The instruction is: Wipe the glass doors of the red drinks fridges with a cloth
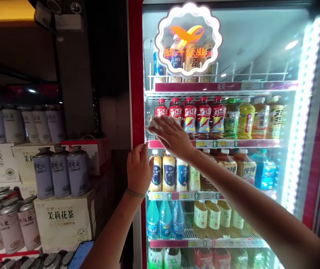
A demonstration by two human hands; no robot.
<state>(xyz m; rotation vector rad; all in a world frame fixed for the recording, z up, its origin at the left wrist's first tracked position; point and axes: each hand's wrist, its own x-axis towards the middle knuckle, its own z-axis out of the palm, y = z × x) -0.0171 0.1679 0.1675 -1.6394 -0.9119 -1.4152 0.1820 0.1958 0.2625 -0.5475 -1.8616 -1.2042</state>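
A crumpled white cloth lies under the fingers of my right hand, which presses it to the glass door of a lit drinks cooler. That hand is in front of the row of red-capped bottles, near the door's left side. Lower and to the left, my left hand is closed with bent fingers at the red door frame; its thumb points up beside the glass. A thin band circles my left wrist. The fingertips of my left hand are partly hidden.
Shelves behind the glass hold several bottles, including blue ones lower down. A glowing scalloped sign is on the upper door. To the left stand purple cans on a white carton, with a phone at the bottom.
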